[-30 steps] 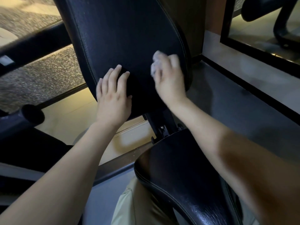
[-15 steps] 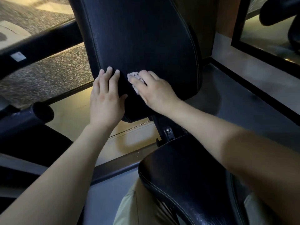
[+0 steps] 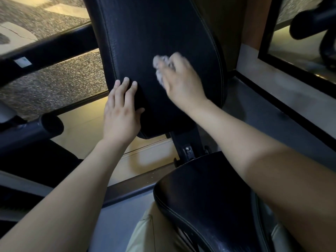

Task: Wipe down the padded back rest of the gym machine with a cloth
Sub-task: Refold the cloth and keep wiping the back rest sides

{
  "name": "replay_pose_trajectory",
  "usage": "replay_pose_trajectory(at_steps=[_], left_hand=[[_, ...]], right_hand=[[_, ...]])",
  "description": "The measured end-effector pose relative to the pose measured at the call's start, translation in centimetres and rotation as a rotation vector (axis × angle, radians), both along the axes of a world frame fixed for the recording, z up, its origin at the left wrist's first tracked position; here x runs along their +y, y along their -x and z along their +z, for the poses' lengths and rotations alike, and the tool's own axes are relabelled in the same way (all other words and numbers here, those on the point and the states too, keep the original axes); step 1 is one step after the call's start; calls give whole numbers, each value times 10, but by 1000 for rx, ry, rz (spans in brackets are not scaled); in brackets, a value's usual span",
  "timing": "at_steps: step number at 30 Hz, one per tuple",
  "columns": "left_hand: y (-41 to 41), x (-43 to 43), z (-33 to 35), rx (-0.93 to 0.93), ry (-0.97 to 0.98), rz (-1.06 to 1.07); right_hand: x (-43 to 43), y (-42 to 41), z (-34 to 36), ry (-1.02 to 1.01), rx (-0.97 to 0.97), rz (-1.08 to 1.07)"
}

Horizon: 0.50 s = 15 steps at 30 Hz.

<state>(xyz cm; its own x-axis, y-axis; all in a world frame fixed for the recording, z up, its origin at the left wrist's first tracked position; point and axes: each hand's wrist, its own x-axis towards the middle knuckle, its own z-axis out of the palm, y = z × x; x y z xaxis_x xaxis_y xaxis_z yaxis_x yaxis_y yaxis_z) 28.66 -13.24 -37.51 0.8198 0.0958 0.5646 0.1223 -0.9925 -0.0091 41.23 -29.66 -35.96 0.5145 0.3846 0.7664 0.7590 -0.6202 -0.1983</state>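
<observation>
The black padded back rest [image 3: 160, 33] rises ahead of me, tall and stitched along its edges. My right hand [image 3: 181, 82] presses a small pale cloth [image 3: 161, 68] against the lower middle of the pad, its fingers curled over the cloth; the hand is motion-blurred. Only the cloth's left part shows past the fingers. My left hand [image 3: 121, 113] lies flat with straight fingers on the pad's lower left edge, thumb on the front face.
The black padded seat [image 3: 209, 197] sits below the back rest, joined by a metal bracket [image 3: 188, 150]. A dark frame bar [image 3: 47, 50] and a round tube end [image 3: 49, 124] stand to the left. A mirror with a black frame [image 3: 291, 57] lines the right wall.
My right hand with the cloth swept left across the pad, then back right and slightly up. My left hand stayed on the lower left edge.
</observation>
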Motion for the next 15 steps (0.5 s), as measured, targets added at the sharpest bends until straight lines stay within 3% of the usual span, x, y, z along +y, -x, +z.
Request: replay_pose_trajectory(at_steps=[2,4,9,15], left_hand=[[0,-1,1,15,24,-3],[1,-2,3,26,51,-26],[14,7,9,-4,103,-52],[20,6,7,-19,197,-34]], right_hand=[[9,-4,15,-191,93,-51],[20,6,16,-249,71,8],[19,22,-7,135,-116,259],[50,13,27,-131,-33,71]])
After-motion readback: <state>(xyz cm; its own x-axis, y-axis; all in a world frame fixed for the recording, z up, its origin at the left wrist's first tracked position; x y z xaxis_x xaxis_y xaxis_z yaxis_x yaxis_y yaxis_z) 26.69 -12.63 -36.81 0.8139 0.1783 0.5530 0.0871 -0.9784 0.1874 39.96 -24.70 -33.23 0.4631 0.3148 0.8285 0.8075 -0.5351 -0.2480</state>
